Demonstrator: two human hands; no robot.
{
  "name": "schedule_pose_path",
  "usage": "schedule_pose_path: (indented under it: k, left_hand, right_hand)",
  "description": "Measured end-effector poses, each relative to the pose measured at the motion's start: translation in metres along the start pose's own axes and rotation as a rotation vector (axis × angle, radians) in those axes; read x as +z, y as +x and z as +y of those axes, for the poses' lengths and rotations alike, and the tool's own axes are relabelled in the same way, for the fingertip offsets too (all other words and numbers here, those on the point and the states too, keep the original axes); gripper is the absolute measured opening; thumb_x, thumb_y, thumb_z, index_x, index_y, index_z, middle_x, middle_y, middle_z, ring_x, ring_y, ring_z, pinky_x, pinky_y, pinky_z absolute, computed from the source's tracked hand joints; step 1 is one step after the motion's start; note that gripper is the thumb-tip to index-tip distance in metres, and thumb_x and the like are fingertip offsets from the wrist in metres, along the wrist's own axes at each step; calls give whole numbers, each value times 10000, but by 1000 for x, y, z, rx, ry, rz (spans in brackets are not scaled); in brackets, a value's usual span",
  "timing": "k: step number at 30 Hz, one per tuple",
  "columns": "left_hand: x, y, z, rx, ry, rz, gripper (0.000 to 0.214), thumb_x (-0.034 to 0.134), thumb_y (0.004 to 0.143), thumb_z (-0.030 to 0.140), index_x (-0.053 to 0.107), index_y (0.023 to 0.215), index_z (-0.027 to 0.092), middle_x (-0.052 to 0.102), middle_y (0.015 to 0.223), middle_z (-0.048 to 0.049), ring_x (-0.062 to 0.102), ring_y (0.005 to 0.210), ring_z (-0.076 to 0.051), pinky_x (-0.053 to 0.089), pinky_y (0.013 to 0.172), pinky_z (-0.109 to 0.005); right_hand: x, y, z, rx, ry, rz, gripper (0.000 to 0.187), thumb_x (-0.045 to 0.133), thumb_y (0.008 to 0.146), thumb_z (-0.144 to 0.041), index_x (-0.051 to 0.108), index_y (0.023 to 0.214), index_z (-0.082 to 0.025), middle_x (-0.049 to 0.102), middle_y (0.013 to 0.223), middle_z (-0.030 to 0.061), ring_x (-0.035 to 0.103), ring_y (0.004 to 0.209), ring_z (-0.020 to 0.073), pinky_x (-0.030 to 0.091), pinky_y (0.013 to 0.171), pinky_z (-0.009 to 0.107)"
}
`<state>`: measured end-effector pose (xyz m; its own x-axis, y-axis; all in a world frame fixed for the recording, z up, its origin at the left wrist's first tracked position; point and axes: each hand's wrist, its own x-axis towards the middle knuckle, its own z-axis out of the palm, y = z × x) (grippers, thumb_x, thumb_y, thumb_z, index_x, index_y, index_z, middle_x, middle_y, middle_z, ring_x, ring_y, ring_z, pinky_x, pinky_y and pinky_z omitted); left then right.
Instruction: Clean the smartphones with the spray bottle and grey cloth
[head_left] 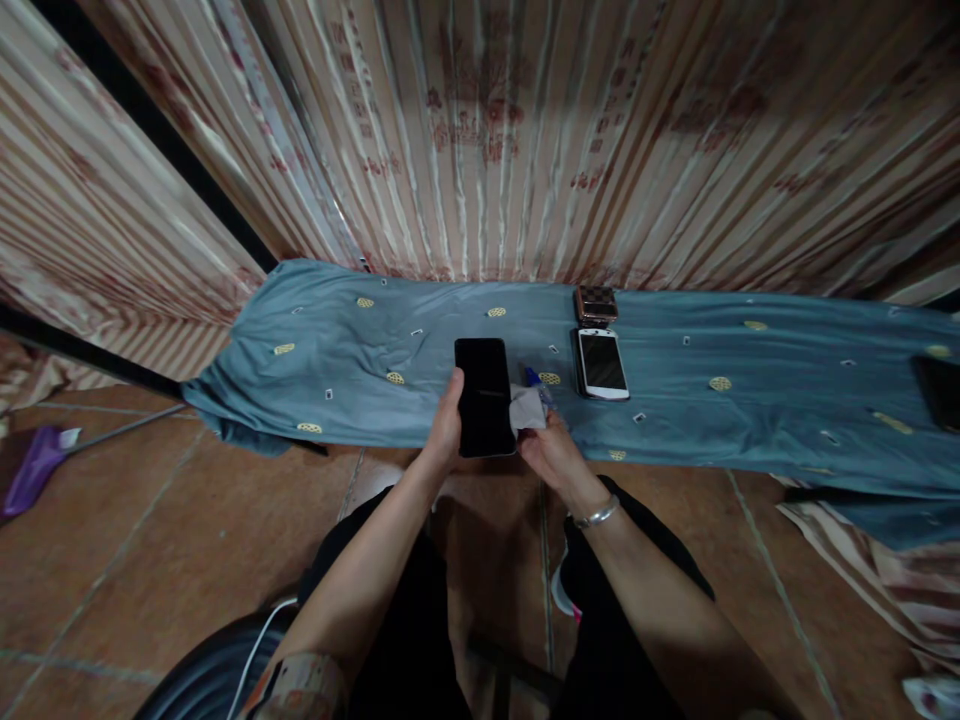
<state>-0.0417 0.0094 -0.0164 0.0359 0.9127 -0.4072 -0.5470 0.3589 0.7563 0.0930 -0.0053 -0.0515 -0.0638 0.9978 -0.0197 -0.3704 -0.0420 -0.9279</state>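
Observation:
A black smartphone point(484, 400) with a dark screen is held up over the front edge of the cloth-covered bench. My left hand point(445, 425) grips its left side, thumb along the edge. At the phone's lower right, my right hand point(551, 450) has its fingers closed on a whitish cloth point(528, 409), which touches the phone's right edge. Just behind the cloth shows a small item with a blue tip point(532, 377), partly hidden. To the right, a white phone point(603, 364) lies on top of a darker one.
A brown checkered box point(596, 305) sits behind the white phone. Blue patterned fabric point(675, 400) covers the long bench. Another dark device point(937, 390) lies at the far right. Curtains point(480, 150) hang behind. A purple broom point(37, 468) is on the tiled floor at left.

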Motion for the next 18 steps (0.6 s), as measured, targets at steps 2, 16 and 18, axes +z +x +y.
schedule_pose_path:
  k: [2,16,18]
  left_hand:
    - [-1,3,-3,147,59,45,487,715,764,516,687,1089,154,748,1027,-84,670,1080,-255,488,984,-355]
    - [0,6,-13,340,235,-35,588,842,593,217,609,1133,188,711,1062,-41,639,1044,-211,455,971,-313]
    - [5,3,-13,315,186,-16,552,842,582,203,626,1090,180,711,1064,-46,632,1064,-210,450,985,-310]
  right_hand:
    - [2,-1,-1,0,-24,37,307,755,715,-522,725,858,-253,779,918,58,728,931,251,599,881,417]
    - [2,-8,-9,-132,-375,85,243,662,768,-361,747,946,-218,776,926,28,705,888,240,563,858,394]
    - [3,-11,-13,-157,-418,68,255,640,783,-337,747,982,-217,773,921,25,705,873,237,560,843,380]
